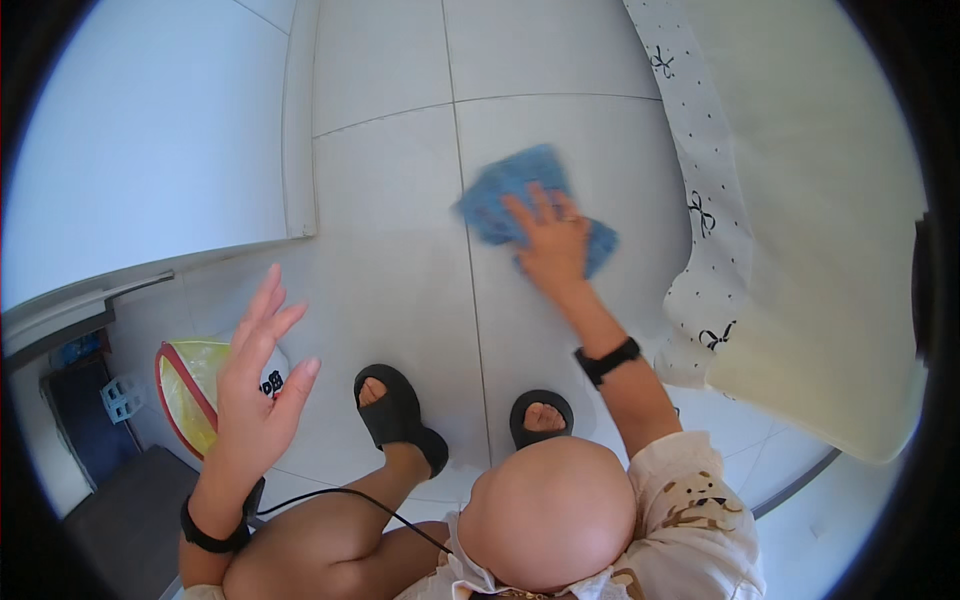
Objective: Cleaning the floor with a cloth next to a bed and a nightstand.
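Observation:
My right hand (555, 240) presses down on a blue cloth (517, 184), fingers spread over it. The cloth lies partly folded on the pale tiled floor (390, 285), across a grout line, and its edges are slightly blurred. Raised on the left side, my left hand (262, 375) holds nothing, with its fingers extended and the thumb apart. Behind that hand is a yellow translucent bag with red trim (191, 352), partly hidden by it. Each wrist wears a black band, and a thin black cable runs from the left one.
A white cabinet (165, 135) borders the floor on the left. On the right, a cream surface (810, 247) has a white cloth skirt with black bows (712, 217) hanging below it. My feet are in black slippers (390, 409). A light-blue plastic basket (120, 399) stands at far left.

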Demonstrator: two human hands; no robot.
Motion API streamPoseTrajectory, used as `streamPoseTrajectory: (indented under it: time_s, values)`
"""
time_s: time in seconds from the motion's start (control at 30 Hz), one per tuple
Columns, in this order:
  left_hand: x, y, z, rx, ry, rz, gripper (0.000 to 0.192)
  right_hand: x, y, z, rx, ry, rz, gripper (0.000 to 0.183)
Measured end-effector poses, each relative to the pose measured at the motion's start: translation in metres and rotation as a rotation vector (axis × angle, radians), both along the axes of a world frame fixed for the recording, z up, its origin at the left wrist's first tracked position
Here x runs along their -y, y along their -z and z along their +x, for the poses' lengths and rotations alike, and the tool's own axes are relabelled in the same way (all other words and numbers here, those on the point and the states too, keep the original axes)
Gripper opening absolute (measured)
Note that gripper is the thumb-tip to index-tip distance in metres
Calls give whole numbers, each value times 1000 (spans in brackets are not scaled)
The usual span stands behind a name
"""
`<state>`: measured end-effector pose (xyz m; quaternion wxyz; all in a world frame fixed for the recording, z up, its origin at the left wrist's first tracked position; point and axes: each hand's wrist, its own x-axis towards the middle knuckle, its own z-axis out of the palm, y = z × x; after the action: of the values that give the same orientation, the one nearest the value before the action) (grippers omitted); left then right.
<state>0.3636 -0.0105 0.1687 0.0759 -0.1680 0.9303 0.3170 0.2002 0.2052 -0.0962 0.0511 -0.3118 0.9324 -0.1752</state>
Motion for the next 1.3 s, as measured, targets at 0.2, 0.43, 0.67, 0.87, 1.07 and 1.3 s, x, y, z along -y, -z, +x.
streamPoseTrajectory:
  time_s: [0.2, 0.43, 0.67, 0.87, 1.07, 1.3]
  values:
    - [-2, 13, -16, 42, 76, 107, 37, -172, 59, -58, -141, 458, -188, 64]
    - [11, 19, -2, 33, -80, 200, 36, -53, 15, 14, -158, 521, 233, 67]
    - [15, 7, 17, 45, -134, 182, 37, 51, 15, 89, -95, -411, -15, 53]
    - [22, 3, 47, 62, -292, 171, 37, 129, 25, 21, -150, -673, -119, 51]
    - [28, -1, 77, 83, -414, 238, 41, 210, 32, -75, -263, -162, -83, 50]
    - [30, -8, 85, 95, -580, 335, 40, 244, 27, 4, -177, -355, -56, 50]
